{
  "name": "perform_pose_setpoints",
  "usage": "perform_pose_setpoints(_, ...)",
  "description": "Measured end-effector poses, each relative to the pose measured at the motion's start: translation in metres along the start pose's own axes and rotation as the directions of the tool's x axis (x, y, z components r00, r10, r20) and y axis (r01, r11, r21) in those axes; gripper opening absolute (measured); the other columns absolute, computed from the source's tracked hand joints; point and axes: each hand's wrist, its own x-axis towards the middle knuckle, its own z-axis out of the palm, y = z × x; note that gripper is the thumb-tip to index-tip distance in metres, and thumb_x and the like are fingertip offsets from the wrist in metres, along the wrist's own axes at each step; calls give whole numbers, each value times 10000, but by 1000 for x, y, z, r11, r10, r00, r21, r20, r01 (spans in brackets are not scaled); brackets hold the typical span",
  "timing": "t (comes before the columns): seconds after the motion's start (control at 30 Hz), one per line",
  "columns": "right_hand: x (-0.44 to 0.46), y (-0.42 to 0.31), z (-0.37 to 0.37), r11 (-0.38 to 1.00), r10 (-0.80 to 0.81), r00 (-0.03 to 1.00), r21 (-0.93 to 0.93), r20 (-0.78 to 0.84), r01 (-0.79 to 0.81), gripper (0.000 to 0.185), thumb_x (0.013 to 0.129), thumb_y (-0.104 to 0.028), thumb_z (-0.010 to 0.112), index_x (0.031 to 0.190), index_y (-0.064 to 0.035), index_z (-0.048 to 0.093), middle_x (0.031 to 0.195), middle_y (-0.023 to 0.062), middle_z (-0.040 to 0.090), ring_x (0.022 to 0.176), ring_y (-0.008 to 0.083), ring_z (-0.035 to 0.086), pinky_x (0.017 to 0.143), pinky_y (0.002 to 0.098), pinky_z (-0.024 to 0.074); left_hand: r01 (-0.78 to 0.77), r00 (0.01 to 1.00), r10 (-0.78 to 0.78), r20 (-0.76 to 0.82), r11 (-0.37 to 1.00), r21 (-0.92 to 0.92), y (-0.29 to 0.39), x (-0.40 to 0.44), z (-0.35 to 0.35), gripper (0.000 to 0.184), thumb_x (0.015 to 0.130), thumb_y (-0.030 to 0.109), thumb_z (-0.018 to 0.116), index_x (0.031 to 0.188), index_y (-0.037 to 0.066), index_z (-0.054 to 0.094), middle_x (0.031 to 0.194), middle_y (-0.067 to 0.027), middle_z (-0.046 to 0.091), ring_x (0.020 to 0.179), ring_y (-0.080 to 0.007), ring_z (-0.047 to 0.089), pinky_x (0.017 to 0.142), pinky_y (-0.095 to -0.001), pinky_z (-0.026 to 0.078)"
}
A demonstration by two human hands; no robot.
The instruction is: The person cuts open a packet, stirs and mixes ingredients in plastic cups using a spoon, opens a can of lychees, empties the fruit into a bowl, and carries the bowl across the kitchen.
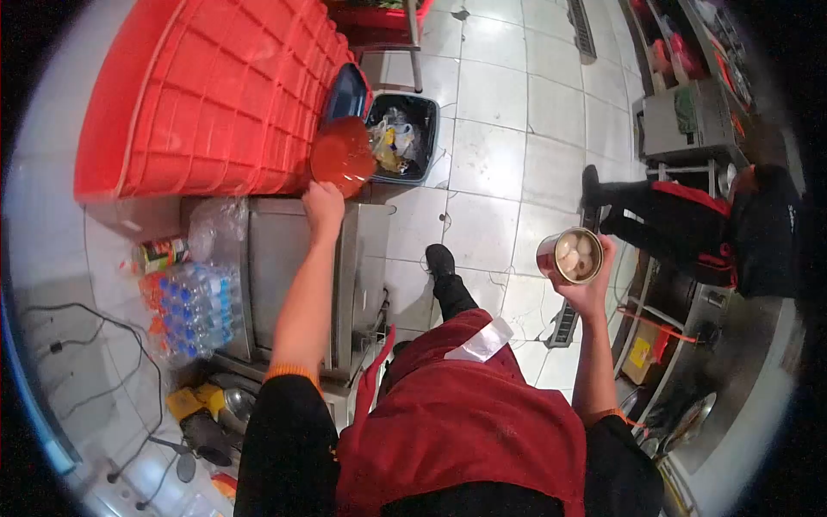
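My left hand [325, 209] is closed on the near edge of a red round bowl-like piece [343, 159], probably plastic. It is held beside the red crates and partly overlaps the near left edge of a bin [431, 159]. My right hand [591, 289] wraps round an open tin can [562, 269] from its right and lower side. Pale, rounded pieces [575, 255], like mushrooms, sit in liquid inside the can. The can is held above the tiled floor, tilted so that its open top shows.
Ridged red plastic crates [215, 95] stand at the upper left. Rubbish fills part of the bin. Below the crates are a steel cabinet [284, 276] and wrapped water bottles [194, 310]. At right, another person [689, 220] in dark clothes stands by the kitchen counter.
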Motion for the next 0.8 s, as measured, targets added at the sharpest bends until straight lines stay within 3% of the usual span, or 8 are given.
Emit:
perform_pose_setpoints(0.1,2,4,0,1000,15,999,-23,-49,-17,987,534,-97,910,1328,-81,324,1225,102,500,1142,215,528,1018,348,445,-263,958,281,-58,942,210,6,35,15,268,942,194,492,939,-48,606,895,-289,669,804,-469,674,734,-544,552)
perform_pose_setpoints(0.27,4,-1,12,996,83,997,-12,3,-83,977,534,-104,918,1304,-75,317,1212,104,517,1129,209,539,1001,347,454,-291,947,315,-60,924,249,4,62,21,268,924,180,509,982,-61,609,961,-286,670,811,-470,662,697,-534,543)
perform_pose_setpoints(0.5,24,-23,49,992,-11,962,121,271,-23,961,557,-84,910,1294,-69,294,1300,138,511,1197,231,536,1044,367,453,-492,743,510,-434,855,162,9,1,-54,261,879,121,601,1078,-44,634,942,-212,665,789,-411,674,657,-495,563)
perform_pose_setpoints(0.57,39,-41,77,980,-111,920,195,376,39,947,567,-80,901,1291,-69,291,1313,145,507,1195,234,538,1042,377,457,-408,826,355,-438,912,-29,3,-39,-91,208,908,120,606,1023,-50,634,853,-212,664,689,-382,675,598,-466,552)
perform_pose_setpoints(0.63,50,-57,108,966,-174,854,255,490,50,940,568,-77,897,1287,-71,291,1313,150,505,1192,241,539,1040,383,459,-40,970,-56,-238,925,-378,-23,-99,-118,217,958,160,584,950,-54,618,754,-187,654,557,-293,644,527,-404,520)
perform_pose_setpoints(0.7,57,-77,144,948,-242,756,313,608,52,933,569,-74,892,1283,-73,291,1314,156,504,1189,247,541,1038,389,461,281,911,-411,-46,698,-659,-49,-162,-145,269,996,195,562,882,-46,602,678,-144,642,455,-199,601,464,-337,484)
perform_pose_setpoints(0.73,72,-89,69,889,-353,709,454,611,52,932,568,-70,888,1282,-75,289,1317,162,502,1191,253,538,1035,395,463,263,879,-447,-165,744,-614,37,-233,-192,269,996,195,562,882,-46,602,678,-144,642,455,-199,601,464,-337,484)
perform_pose_setpoints(0.8,85,-113,70,835,-450,613,549,650,31,947,562,-70,884,1288,-84,277,1329,186,495,1199,264,529,1025,408,464,421,694,-720,18,385,-821,50,-298,-222,235,990,175,556,868,-20,605,678,-98,630,481,-150,592,445,-308,467)
